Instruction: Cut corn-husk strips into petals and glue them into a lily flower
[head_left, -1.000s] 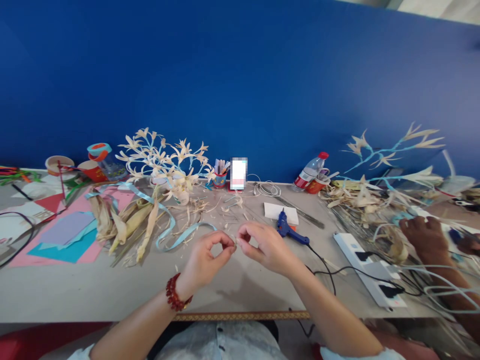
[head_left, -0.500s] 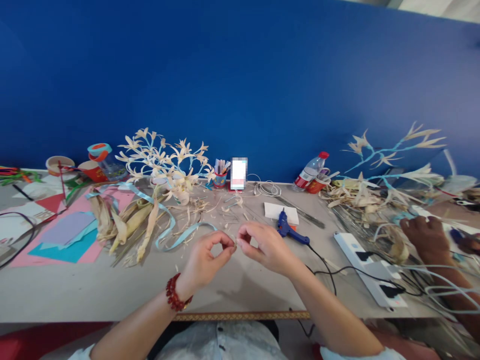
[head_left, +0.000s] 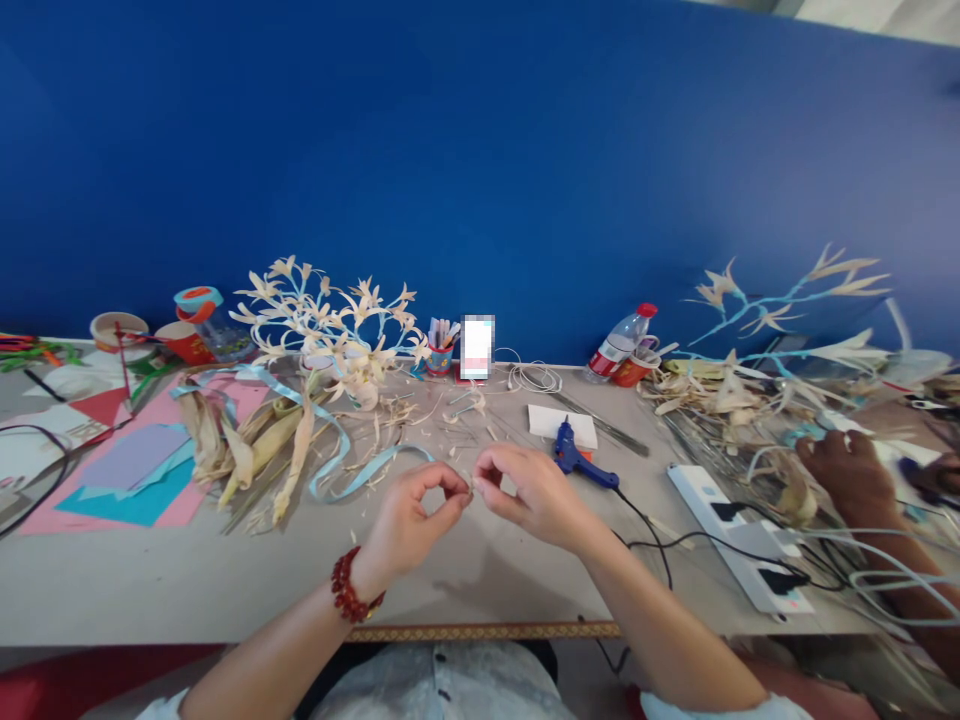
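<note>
My left hand [head_left: 420,510], with a red bead bracelet [head_left: 349,588] at its wrist, is closed in a pinch above the middle of the table. Close against it, my right hand [head_left: 529,490] pinches thumb to forefinger. The fingertips of both nearly meet around a tiny pale piece, too small to name. Beyond them lie thin wires and husk scraps [head_left: 401,410]. A light blue ribbon [head_left: 382,460] curls just left of my left hand. Right of my right hand, a blue glue gun [head_left: 577,458] rests near a white pad [head_left: 540,420].
Husk flowers [head_left: 352,330] stand at the back left, above dried corn husks [head_left: 262,450] and coloured paper [head_left: 142,460]. A power strip [head_left: 731,545] with black cords lies right. A bottle [head_left: 622,340] leans at the back. Another person's hand [head_left: 851,475] works among husks at far right.
My hands keep the same pinch in nearly the same place. The other person's hand at far right has shifted slightly left.
</note>
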